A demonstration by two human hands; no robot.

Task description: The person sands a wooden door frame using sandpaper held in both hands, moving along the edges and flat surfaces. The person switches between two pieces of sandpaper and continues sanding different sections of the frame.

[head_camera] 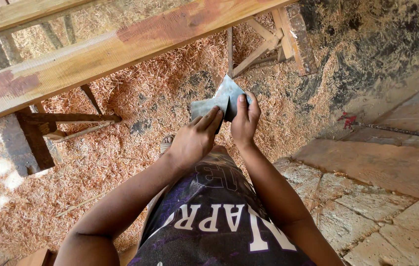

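Note:
Both of my hands hold a grey sheet of sandpaper (222, 98) in front of my waist. My left hand (194, 138) grips its left part, fingers laid flat over it. My right hand (245, 118) pinches the right part, thumb on top, where the sheet is folded upward. Below the hands lies a floor thick with wood shavings (160, 98).
A long wooden plank (101, 54) runs across the top on a rough wooden trestle (37, 133). Another wooden frame (278, 39) stands at the back. Stone slabs (377, 197) cover the ground on the right. My sandalled foot (166, 144) shows under the left hand.

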